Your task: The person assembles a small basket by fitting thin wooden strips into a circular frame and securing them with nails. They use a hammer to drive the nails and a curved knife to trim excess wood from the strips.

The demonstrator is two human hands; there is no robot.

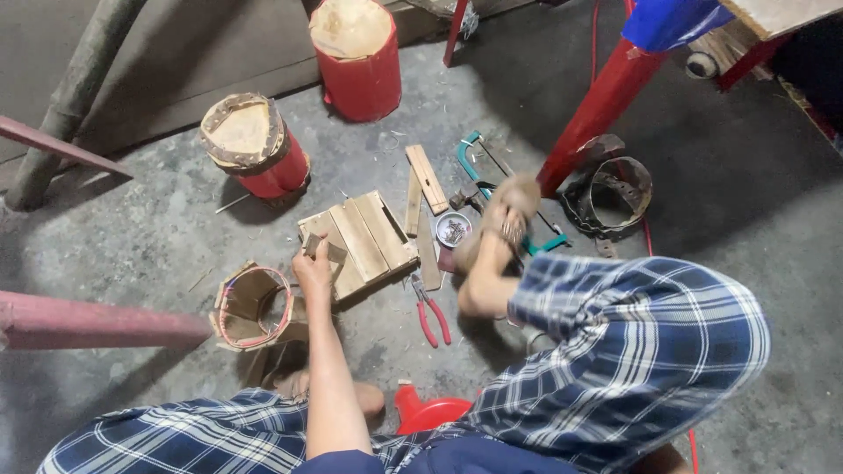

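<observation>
Pressing small wood block (318, 247) onto slatted wooden panel (360, 241) on concrete floor, left hand (313, 274) pinching it.
Right hand (509, 206) blurred above nail tin (453, 229), grip unclear; red-handled pliers (430, 314) just beside panel.

Head camera; steep downward, close; edges perhaps distorted

A grey concrete floor (720, 219) carries a small slatted wooden board (364, 241), loose wood strips (427, 178), red-handled pliers (431, 316), a teal hacksaw (474, 167), a round tin of nails (452, 229) and two red drums (356, 57).
</observation>
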